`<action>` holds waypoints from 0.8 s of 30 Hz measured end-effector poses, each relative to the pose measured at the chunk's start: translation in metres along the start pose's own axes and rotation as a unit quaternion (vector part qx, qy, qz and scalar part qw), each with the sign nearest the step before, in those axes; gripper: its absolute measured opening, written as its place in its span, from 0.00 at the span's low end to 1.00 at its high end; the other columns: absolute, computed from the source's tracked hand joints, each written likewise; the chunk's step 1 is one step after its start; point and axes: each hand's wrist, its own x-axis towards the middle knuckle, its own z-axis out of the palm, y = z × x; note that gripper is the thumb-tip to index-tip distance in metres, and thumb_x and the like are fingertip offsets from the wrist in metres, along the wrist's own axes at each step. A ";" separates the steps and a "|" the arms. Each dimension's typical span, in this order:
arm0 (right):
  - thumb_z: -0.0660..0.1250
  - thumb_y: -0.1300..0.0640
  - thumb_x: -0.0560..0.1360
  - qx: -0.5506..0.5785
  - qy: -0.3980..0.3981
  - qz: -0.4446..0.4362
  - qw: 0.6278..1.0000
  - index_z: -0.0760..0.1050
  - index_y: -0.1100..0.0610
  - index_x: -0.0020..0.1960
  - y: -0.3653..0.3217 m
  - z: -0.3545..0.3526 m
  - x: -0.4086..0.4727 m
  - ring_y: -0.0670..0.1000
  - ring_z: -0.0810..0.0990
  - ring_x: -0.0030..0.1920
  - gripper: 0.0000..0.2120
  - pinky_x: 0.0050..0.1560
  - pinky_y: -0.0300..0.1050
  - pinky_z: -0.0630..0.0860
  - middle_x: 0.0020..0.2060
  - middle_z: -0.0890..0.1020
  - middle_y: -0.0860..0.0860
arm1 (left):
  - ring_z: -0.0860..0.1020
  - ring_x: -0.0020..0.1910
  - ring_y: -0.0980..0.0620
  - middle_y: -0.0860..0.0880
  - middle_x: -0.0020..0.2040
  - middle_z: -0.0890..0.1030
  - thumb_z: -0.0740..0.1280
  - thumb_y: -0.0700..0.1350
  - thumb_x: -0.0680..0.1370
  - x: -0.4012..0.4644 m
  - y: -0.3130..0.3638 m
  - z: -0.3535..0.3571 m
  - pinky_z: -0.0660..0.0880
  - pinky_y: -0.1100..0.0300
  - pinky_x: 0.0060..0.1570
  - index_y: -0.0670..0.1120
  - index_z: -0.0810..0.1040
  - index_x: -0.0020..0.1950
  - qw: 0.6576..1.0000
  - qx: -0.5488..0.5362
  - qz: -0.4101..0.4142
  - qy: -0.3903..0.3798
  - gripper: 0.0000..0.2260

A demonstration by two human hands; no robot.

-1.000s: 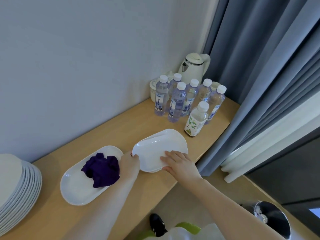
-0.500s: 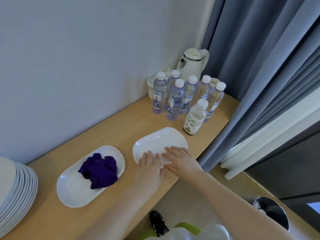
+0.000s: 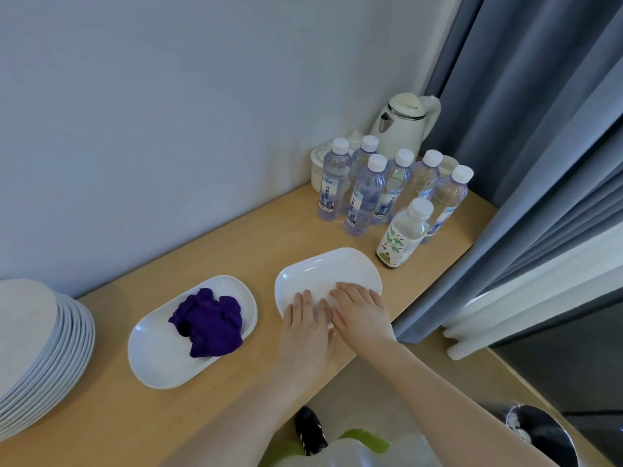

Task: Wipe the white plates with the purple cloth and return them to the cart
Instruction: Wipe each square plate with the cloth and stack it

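Two white oval plates lie on the wooden counter point(image 3: 256, 241). The right plate point(image 3: 323, 271) lies flat, and both of my hands rest on its near half with straight fingers: my left hand point(image 3: 308, 323) and my right hand point(image 3: 360, 310) side by side, touching. The left plate point(image 3: 158, 352) carries the crumpled purple cloth point(image 3: 207, 321); neither hand touches it. A tall stack of white plates point(image 3: 40, 352) stands at the far left edge of the view.
Several water bottles point(image 3: 367, 193) and a green-labelled bottle point(image 3: 401, 237) stand behind the right plate, with a white kettle point(image 3: 401, 123) and lidded cups in the corner. A grey curtain point(image 3: 526, 146) hangs at the right. A black bin point(image 3: 539, 436) stands on the floor below.
The right plate, held tilted a second ago with my left hand at its left rim, now lies flat. My left hand has moved onto the plate beside my right hand.
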 end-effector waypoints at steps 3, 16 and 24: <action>0.54 0.51 0.80 0.014 -0.018 0.030 0.999 0.68 0.51 0.67 -0.012 -0.003 0.011 0.51 0.63 0.70 0.17 0.67 0.46 0.58 0.70 0.67 0.48 | 0.51 0.76 0.45 0.40 0.76 0.55 0.53 0.47 0.83 -0.003 -0.002 -0.015 0.50 0.54 0.74 0.44 0.56 0.75 0.999 -0.047 0.002 0.025 0.21; 0.55 0.56 0.80 0.077 -0.013 -0.154 0.985 0.71 0.52 0.66 -0.153 -0.006 0.048 0.50 0.67 0.66 0.16 0.64 0.42 0.60 0.67 0.71 0.46 | 0.83 0.44 0.42 0.41 0.46 0.83 0.66 0.38 0.70 -0.080 -0.125 -0.030 0.80 0.52 0.40 0.37 0.83 0.46 0.939 -0.072 -0.167 0.292 0.09; 0.59 0.46 0.77 0.062 -0.109 -0.219 0.968 0.61 0.52 0.72 -0.208 0.016 0.041 0.51 0.62 0.70 0.25 0.67 0.45 0.59 0.72 0.61 0.49 | 0.61 0.72 0.46 0.44 0.74 0.58 0.60 0.60 0.78 -0.126 -0.188 0.011 0.60 0.55 0.68 0.44 0.55 0.76 0.930 -0.139 -0.326 0.094 0.33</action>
